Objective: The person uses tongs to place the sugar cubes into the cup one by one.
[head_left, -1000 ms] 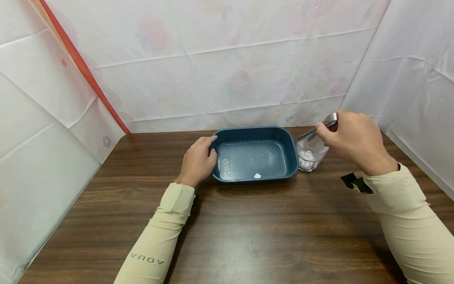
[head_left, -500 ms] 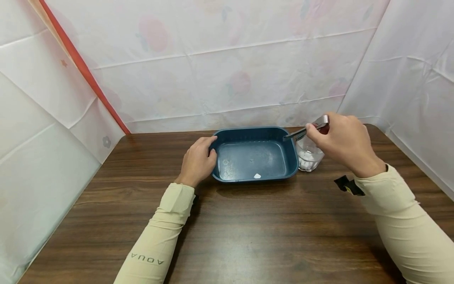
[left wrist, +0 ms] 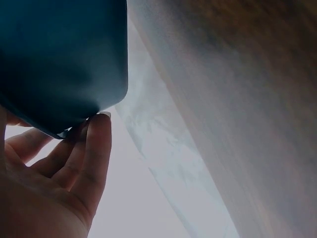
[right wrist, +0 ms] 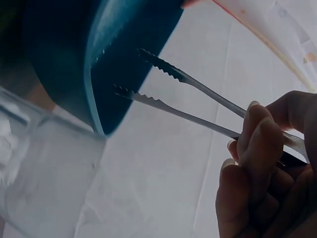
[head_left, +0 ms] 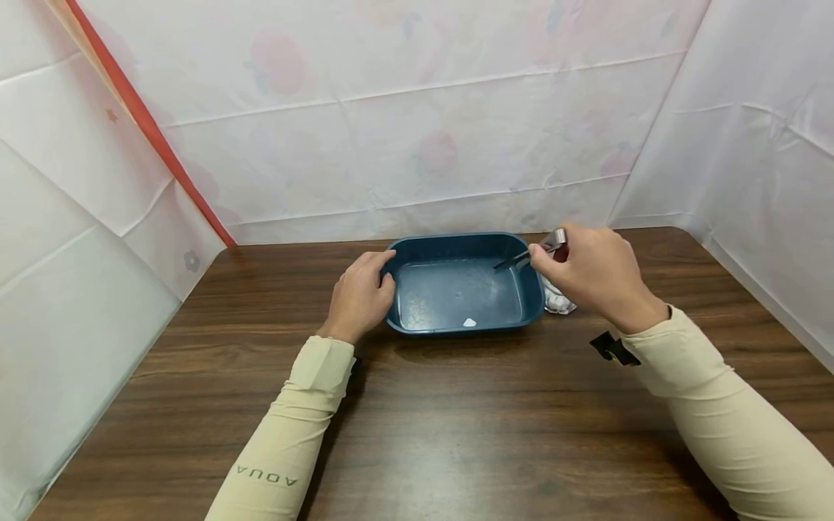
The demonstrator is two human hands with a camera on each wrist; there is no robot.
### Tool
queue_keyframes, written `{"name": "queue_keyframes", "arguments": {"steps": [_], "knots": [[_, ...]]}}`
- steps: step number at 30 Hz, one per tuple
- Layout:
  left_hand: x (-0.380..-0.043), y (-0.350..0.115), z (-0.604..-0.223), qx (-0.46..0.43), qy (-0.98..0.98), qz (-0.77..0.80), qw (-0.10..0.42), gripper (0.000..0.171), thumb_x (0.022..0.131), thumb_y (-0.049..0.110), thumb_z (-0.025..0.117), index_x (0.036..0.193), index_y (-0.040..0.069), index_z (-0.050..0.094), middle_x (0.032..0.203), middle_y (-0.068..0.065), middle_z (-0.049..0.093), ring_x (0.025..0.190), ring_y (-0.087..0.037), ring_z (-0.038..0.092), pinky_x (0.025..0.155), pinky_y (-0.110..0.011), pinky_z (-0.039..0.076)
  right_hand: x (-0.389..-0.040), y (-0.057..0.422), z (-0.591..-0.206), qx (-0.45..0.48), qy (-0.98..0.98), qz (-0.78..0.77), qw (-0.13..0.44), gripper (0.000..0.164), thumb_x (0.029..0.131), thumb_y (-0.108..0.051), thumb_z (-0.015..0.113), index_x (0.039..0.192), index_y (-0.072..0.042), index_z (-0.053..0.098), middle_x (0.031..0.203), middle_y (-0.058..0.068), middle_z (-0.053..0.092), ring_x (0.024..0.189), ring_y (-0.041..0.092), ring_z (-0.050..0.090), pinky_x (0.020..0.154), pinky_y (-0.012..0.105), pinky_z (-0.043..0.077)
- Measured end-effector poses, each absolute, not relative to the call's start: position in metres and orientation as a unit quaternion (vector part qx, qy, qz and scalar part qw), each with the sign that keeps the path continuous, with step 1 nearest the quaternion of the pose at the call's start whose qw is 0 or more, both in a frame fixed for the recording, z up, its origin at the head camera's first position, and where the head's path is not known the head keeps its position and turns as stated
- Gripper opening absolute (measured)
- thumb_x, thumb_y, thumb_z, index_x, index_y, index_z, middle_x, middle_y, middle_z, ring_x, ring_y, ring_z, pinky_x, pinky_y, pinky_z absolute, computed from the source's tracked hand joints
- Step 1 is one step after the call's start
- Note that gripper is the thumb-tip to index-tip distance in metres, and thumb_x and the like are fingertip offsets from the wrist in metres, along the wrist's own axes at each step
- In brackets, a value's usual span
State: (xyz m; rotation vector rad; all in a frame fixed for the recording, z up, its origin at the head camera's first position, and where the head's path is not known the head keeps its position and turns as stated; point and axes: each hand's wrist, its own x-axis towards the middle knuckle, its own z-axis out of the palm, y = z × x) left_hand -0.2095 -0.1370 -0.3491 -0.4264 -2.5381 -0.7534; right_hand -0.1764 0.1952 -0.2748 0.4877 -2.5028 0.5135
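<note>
A dark blue plastic tub (head_left: 449, 293) sits at the back of the table. My left hand (head_left: 358, 297) holds its left end, thumb and index finger at the rim; the left wrist view shows several fingers against the tub's outside. With my right hand (head_left: 596, 271) I grip metal tongs (head_left: 515, 259), whose toothed dark tips reach over the tub's right end. In the right wrist view the tongs' arms (right wrist: 198, 121) stand apart with nothing between the tips. A clear glass (head_left: 559, 300) with white pieces stands against the tub's right side, partly hidden by my right hand.
A small white patch (head_left: 469, 323) shows inside the tub by its front wall. White patterned sheeting (head_left: 417, 159) hangs behind the wooden table (head_left: 430, 420) and along both sides. A red strip (head_left: 150, 126) runs down the left corner.
My right hand has moved left and slightly down, taking the tongs from above the glass to over the tub. It now covers much of the glass. The left hand stays at the tub's rim.
</note>
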Motion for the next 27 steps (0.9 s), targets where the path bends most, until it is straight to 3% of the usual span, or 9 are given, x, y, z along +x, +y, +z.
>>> {"name": "queue_keyframes", "arguments": {"steps": [7,17,27], "knots": [[-0.210,-0.137,-0.352,-0.154,-0.923,-0.273,0.224,0.041,0.096,0.006,0.055,0.136,0.009,0.064,0.131,-0.009,0.063,0.073,-0.022,0.057,0.068,-0.040,0.048,-0.176,0.188,-0.283,0.204,-0.931,0.188,0.236,0.032,0.093,-0.030,0.066,0.068,-0.014,0.055,0.054,-0.005,0.053,0.048,0.014,0.047,0.044,0.033,0.036],[-0.210,-0.132,-0.350,-0.153,-0.923,-0.276,0.221,0.043,0.097,0.007,0.053,0.139,0.009,0.061,0.133,-0.010,0.061,0.070,-0.021,0.056,0.067,-0.039,0.047,-0.177,0.187,-0.288,0.229,-0.931,0.185,0.215,0.038,0.094,-0.029,0.066,0.063,-0.015,0.049,0.050,-0.005,0.044,0.044,0.013,0.041,0.044,0.032,0.031],[-0.211,-0.129,-0.351,-0.160,-0.922,-0.278,0.218,0.043,0.097,0.005,0.054,0.139,0.008,0.061,0.131,-0.012,0.062,0.069,-0.021,0.056,0.064,-0.039,0.048,-0.174,0.182,-0.294,0.256,-0.931,0.173,0.194,0.035,0.093,-0.032,0.067,0.064,-0.018,0.054,0.052,-0.009,0.049,0.048,0.010,0.045,0.048,0.031,0.036]]}}
